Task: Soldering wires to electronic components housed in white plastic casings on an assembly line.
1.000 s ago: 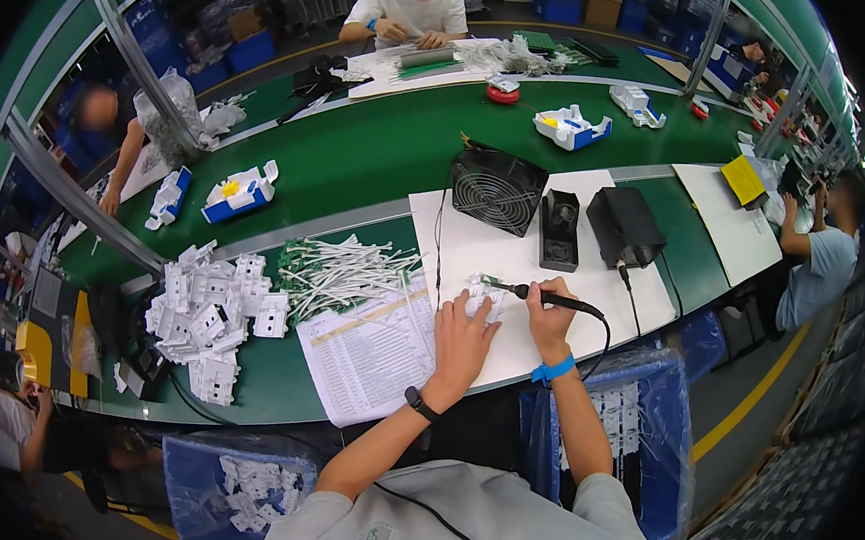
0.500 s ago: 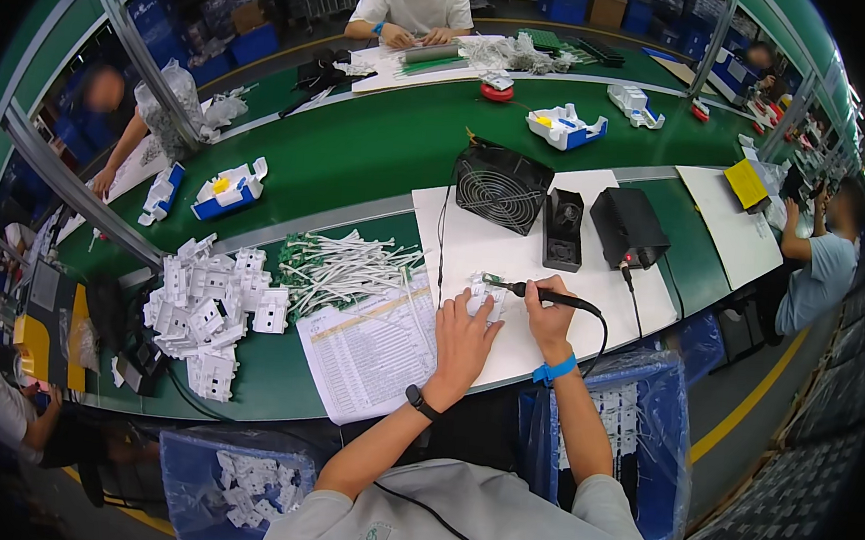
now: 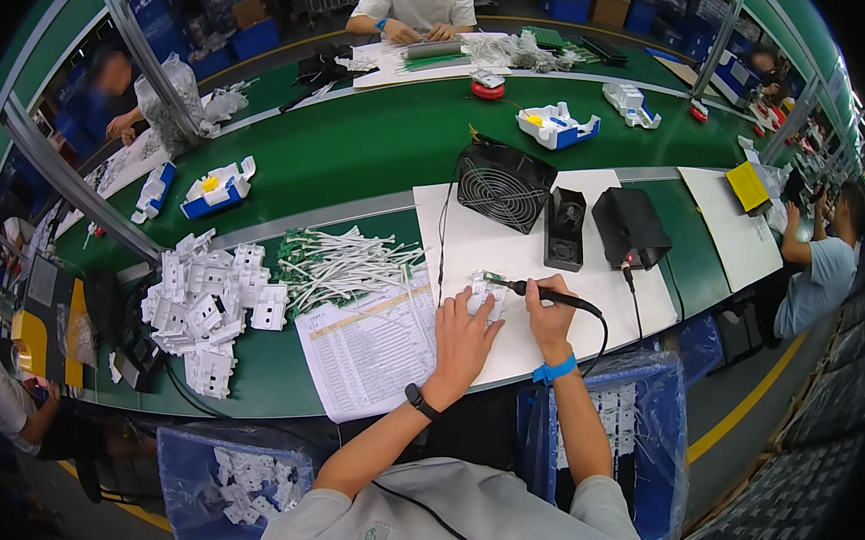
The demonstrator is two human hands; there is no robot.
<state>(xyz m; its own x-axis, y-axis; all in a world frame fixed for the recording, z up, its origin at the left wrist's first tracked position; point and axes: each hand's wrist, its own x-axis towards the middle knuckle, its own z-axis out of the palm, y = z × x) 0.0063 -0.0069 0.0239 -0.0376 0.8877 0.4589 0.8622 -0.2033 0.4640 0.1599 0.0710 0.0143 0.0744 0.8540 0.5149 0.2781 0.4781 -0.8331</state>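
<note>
On the white board in front of me lies a small white plastic housing [image 3: 492,296] with a green circuit board [image 3: 493,276] at its top. My left hand [image 3: 463,340] holds the housing down, fingertips and thumb around its near side, partly hiding it. A black soldering iron [image 3: 573,301] is gripped in my right hand [image 3: 549,323], its tip touching or very close to the circuit board. White cables with green boards [image 3: 347,269] are piled left of my hands, next to a heap of white plastic housings [image 3: 211,305].
A black fan [image 3: 501,190], a black holder [image 3: 565,229] and a soldering station [image 3: 632,229] stand behind my hands. A printed sheet [image 3: 371,356] lies left. Blue lined bins [image 3: 676,448] flank me below the table. Co-workers sit around the green conveyor [image 3: 360,155].
The blue-and-white casings on the conveyor have shifted slightly left. A co-worker at far left has drawn an arm back toward the plastic bag. My hands stay nearly still.
</note>
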